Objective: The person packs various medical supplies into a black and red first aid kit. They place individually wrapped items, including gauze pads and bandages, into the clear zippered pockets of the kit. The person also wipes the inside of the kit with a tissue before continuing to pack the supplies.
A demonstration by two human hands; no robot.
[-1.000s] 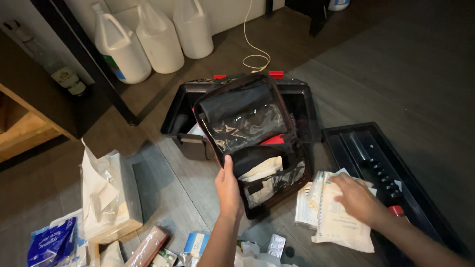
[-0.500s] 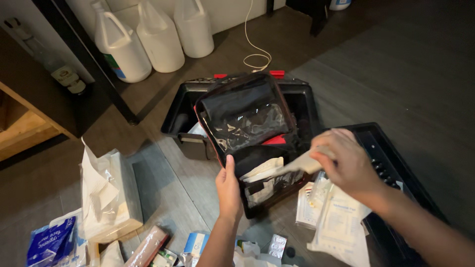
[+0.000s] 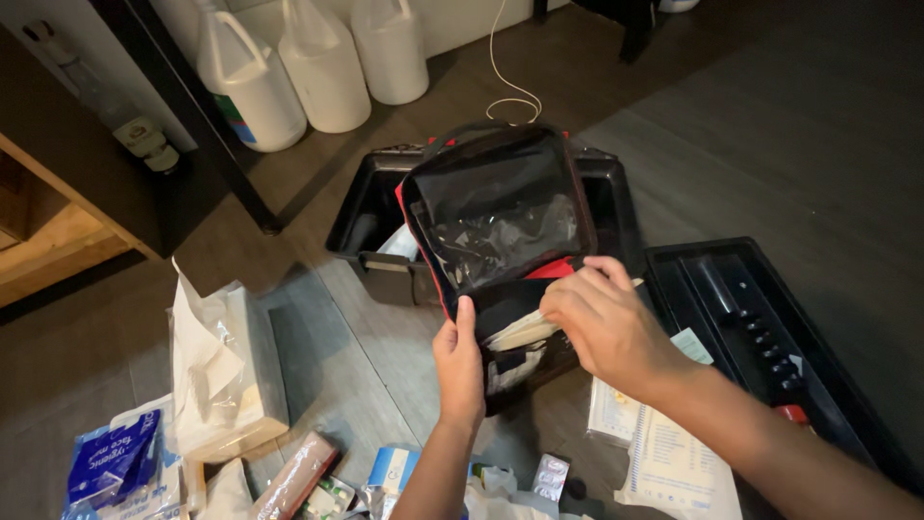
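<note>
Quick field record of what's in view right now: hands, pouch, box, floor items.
left hand: grips the front edge of the black pouch
right hand: fingers at the pouch's lower half, on a pale flat packet
pouch: open, clear-pocketed flap standing up, red trim
black box: open, behind the pouch
box lid: lying on the floor to the right
papers: on the floor under the right forearm
tissue box: left, on the floor
white jugs: three, at the top left

Three white jugs [image 3: 322,63] (standing together), one black pouch [image 3: 500,241].
</note>
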